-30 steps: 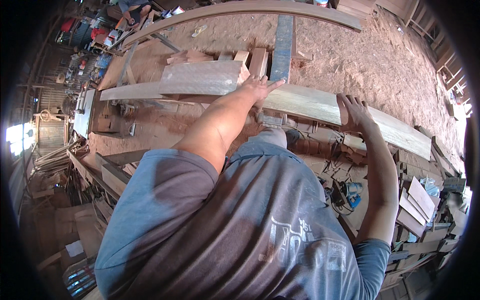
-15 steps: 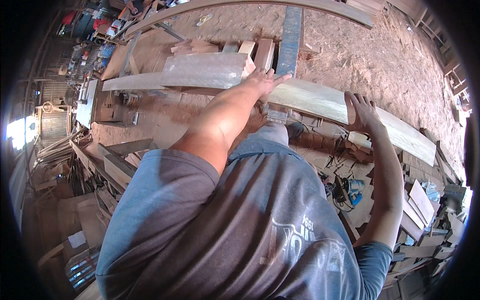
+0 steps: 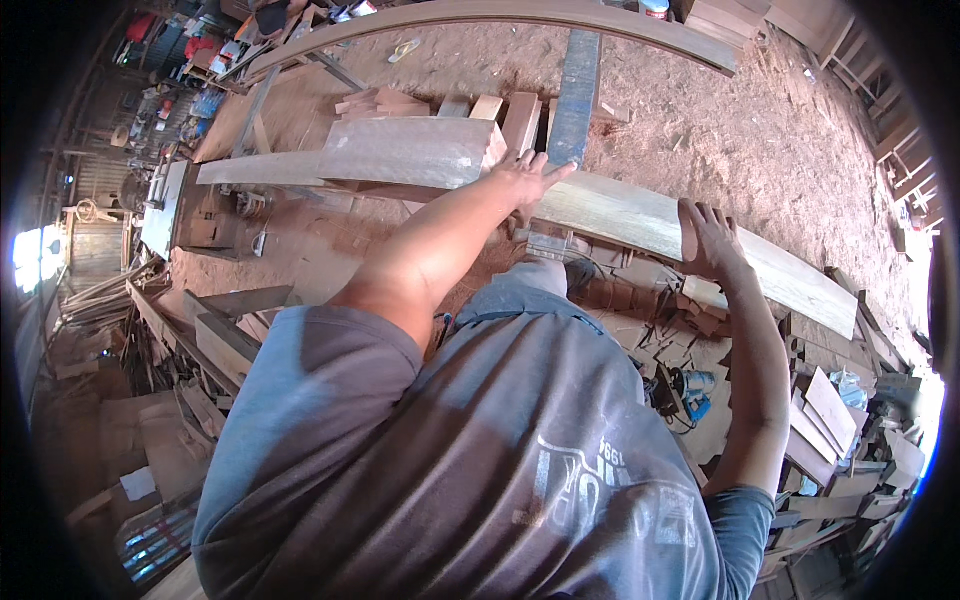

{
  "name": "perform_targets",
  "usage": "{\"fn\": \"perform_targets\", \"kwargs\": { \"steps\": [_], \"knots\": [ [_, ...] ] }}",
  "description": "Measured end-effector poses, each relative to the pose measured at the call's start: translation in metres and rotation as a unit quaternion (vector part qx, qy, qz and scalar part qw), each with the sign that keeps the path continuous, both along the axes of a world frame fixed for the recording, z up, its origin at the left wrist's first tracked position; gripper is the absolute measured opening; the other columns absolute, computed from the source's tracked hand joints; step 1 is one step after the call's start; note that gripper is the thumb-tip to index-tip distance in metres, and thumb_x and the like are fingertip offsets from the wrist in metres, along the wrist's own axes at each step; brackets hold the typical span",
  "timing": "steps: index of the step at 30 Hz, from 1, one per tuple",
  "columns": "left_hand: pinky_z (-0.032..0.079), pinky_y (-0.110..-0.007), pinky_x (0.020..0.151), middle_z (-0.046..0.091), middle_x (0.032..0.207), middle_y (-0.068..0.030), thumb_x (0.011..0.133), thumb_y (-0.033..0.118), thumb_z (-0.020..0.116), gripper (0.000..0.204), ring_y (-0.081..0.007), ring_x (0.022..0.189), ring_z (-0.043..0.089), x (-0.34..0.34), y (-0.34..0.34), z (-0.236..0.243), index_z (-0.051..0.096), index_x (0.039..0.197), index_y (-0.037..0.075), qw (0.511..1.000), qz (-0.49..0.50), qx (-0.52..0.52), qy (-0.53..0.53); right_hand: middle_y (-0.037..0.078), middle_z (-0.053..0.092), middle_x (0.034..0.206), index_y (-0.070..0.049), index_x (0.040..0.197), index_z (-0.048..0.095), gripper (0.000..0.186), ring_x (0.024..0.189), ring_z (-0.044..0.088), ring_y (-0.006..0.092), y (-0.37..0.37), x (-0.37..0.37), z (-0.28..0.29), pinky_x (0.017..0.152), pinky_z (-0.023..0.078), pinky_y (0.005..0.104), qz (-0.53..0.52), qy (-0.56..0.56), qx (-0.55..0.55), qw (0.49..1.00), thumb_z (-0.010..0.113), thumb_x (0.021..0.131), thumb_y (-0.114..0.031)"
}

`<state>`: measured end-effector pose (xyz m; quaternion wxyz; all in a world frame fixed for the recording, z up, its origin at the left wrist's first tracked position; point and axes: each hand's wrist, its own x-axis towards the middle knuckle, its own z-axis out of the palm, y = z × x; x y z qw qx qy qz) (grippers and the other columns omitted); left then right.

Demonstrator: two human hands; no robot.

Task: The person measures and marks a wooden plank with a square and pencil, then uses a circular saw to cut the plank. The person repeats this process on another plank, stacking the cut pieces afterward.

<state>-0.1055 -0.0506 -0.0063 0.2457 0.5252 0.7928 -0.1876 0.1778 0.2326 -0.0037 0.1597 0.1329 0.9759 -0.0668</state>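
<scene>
A long pale wooden board [image 3: 620, 208] runs crosswise in front of me. Over its near edge hangs the thumb of my left hand [image 3: 522, 182]; the other fingers lie across the top, the index finger pointing right. Farther right, my right hand [image 3: 712, 238] spans the board, thumb by the near edge and fingertips toward the far edge. A brown patch shows beside that thumb; I cannot tell if it is shadow or a thin piece. Left of my left hand, a wide pale wooden piece [image 3: 405, 150] lies on the board line.
A blue-grey beam [image 3: 575, 95] extends away beyond the board. Another long plank [image 3: 480, 12] crosses the far side. Wood blocks [image 3: 520, 120] sit behind the wide piece. Below my right hand lie a blue power tool [image 3: 692, 392] and offcuts [image 3: 825, 415]; timber [image 3: 222, 345] is stacked at left.
The whole view has shifted slightly. Both hands stay at nearly the same places on the board, with no grip visibly let go.
</scene>
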Motion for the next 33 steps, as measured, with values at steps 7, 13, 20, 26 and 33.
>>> {"fn": "perform_targets", "kwargs": {
  "steps": [7, 13, 20, 26, 33],
  "knots": [
    [0.029, -0.05, 0.136, 0.023, 0.179, -0.0249, 0.065, 0.024, 0.105, 0.146, -0.0432, 0.165, 0.028, 0.0, -0.005, -0.003, 0.013, 0.178, 0.027, 0.997, 0.017, 0.061, -0.051, 0.017, 0.049, 0.161, -0.019, 0.169, 0.03, 0.129, 0.152, 0.045, 0.0423, 0.003, 0.002, -0.002, 0.127, 0.036, 0.0637, -0.003, 0.005, -0.026, 1.0, 0.102, 0.064, -0.035],
    [0.027, -0.048, 0.137, 0.019, 0.181, -0.0244, 0.071, 0.017, 0.1, 0.139, -0.0443, 0.166, 0.025, 0.0, -0.002, -0.01, 0.013, 0.178, 0.024, 0.997, 0.037, 0.046, -0.047, 0.016, 0.05, 0.16, -0.019, 0.167, 0.033, 0.121, 0.152, 0.045, 0.0425, -0.003, 0.002, 0.0, 0.127, 0.035, 0.066, -0.012, 0.014, -0.025, 1.0, 0.099, 0.065, -0.03],
    [0.027, -0.056, 0.134, 0.026, 0.174, -0.0319, 0.06, 0.041, 0.105, 0.144, -0.052, 0.161, 0.03, 0.013, 0.007, -0.007, 0.023, 0.176, 0.019, 0.998, -0.013, 0.053, 0.0, 0.018, 0.048, 0.163, -0.017, 0.165, 0.038, 0.092, 0.16, 0.036, 0.0441, -0.014, 0.011, 0.008, 0.134, 0.025, 0.0656, -0.06, 0.054, -0.056, 0.995, 0.075, 0.081, -0.014],
    [0.017, -0.069, 0.132, 0.028, 0.173, -0.0315, 0.066, 0.07, 0.094, 0.133, -0.0543, 0.163, 0.019, 0.085, 0.101, -0.016, 0.033, 0.172, 0.02, 0.922, -0.203, 0.296, -0.147, 0.014, 0.023, 0.184, -0.015, 0.176, 0.025, 0.092, 0.171, 0.013, 0.0385, -0.034, 0.011, -0.024, 0.137, 0.013, 0.061, -0.139, 0.036, 0.002, 0.99, 0.069, 0.095, -0.025],
    [0.023, -0.063, 0.129, 0.04, 0.164, -0.034, 0.084, 0.063, 0.082, 0.092, -0.0511, 0.157, 0.032, 0.161, 0.227, -0.057, 0.053, 0.156, 0.014, 0.862, -0.205, 0.395, -0.243, 0.022, 0.037, 0.176, -0.001, 0.166, 0.044, 0.072, 0.169, 0.018, 0.0404, -0.11, 0.044, -0.06, 0.138, 0.011, 0.0597, -0.224, 0.053, 0.048, 0.972, 0.06, 0.103, -0.031]
  ]
}}
